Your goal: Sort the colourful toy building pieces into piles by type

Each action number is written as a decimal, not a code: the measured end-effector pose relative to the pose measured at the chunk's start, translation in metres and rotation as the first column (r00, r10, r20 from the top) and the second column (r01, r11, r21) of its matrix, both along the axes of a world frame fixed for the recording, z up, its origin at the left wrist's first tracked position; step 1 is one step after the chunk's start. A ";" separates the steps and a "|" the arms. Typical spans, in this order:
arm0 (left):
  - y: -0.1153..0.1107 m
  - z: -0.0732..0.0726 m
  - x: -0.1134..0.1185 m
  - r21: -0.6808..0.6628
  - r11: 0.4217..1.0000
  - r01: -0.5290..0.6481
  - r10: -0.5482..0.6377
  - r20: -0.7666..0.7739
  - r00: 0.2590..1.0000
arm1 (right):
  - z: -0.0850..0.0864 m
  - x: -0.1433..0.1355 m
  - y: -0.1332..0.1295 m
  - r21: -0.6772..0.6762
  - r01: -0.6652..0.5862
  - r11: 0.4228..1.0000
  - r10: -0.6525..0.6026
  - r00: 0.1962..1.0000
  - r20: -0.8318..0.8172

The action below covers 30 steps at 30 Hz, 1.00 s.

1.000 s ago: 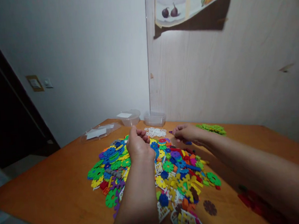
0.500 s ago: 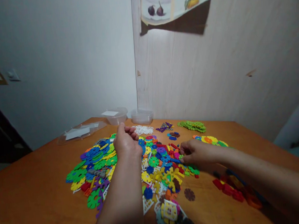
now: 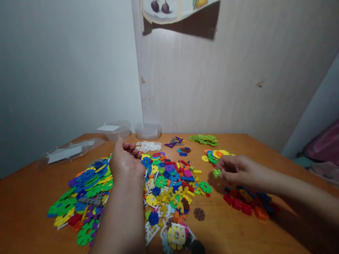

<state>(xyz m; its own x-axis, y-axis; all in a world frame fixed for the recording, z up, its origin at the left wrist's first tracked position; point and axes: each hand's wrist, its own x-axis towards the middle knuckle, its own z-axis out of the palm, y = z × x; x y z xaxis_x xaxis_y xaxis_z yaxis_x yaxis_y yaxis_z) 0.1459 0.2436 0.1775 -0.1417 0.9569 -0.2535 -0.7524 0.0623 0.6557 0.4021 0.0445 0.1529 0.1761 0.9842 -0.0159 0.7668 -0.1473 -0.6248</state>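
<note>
My left hand [image 3: 126, 159] is above the back of a mixed pile of plastic toy pieces [image 3: 161, 181], its wrist facing up and its fingers curled inward. Whether anything lies in those fingers is hidden. To the right of the pile, my right hand [image 3: 239, 172] pinches a small light-green building block [image 3: 217, 173] between thumb and fingers, just over the tabletop. Below this hand sits a group of red, orange and blue blocks [image 3: 246, 205], partly in shadow. Flower-shaped discs [image 3: 221, 153] in several colours lie just behind it.
Sorted groups stand farther back: white pieces [image 3: 149, 146], purple and grey ones [image 3: 175, 142], and light-green ones [image 3: 204, 140]. Clear plastic tubs [image 3: 148, 131] are against the wall, with a plastic bag [image 3: 66, 152] to their left. A brown disc [image 3: 199, 214] lies apart on the wooden table [image 3: 231, 239].
My right hand has moved right, away from the pile's edge, with the light-green block in its fingers. The view has turned slightly right. My left hand keeps its curled pose over the pile.
</note>
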 end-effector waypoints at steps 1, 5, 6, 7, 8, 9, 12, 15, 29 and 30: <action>0.000 0.001 0.000 0.004 1.000 0.001 -0.001 0.000 1.000 | -0.002 -0.001 -0.015 0.004 0.013 1.000 -0.013 0.999 -0.040; -0.002 0.001 0.002 0.017 1.000 0.007 -0.007 -0.006 1.000 | -0.018 -0.017 -0.070 -0.093 0.080 0.992 -0.088 0.992 -0.086; -0.002 0.001 0.002 0.022 1.000 0.008 -0.008 -0.007 1.000 | -0.021 -0.022 -0.080 -0.105 0.083 0.991 -0.088 0.995 -0.039; -0.002 0.000 0.003 0.033 0.999 0.011 -0.011 -0.008 1.000 | -0.024 -0.027 -0.088 -0.115 0.079 0.990 -0.077 0.997 0.025; -0.002 0.000 0.003 0.044 0.999 0.015 -0.015 -0.010 1.000 | -0.027 -0.031 -0.094 -0.126 0.071 0.989 -0.060 0.994 0.092; -0.002 -0.001 0.004 0.055 0.998 0.017 -0.017 -0.013 1.000 | -0.028 -0.033 -0.098 -0.148 0.056 0.987 -0.034 0.988 0.149; -0.003 -0.001 0.004 0.066 0.998 0.015 -0.013 -0.026 1.000 | -0.029 -0.035 -0.103 -0.177 0.058 0.982 -0.007 0.962 0.274; -0.005 0.001 0.005 0.048 0.999 -0.004 0.005 -0.018 1.000 | -0.029 -0.032 -0.101 -0.127 0.103 0.987 -0.055 0.940 0.336; -0.002 0.002 0.001 0.016 1.000 -0.018 0.018 -0.011 1.000 | -0.013 -0.037 -0.010 -0.194 -0.087 0.977 0.164 0.887 0.431; -0.002 0.002 0.001 0.012 1.000 -0.017 0.017 -0.012 1.000 | -0.013 -0.037 -0.006 -0.205 -0.095 0.974 0.179 0.878 0.444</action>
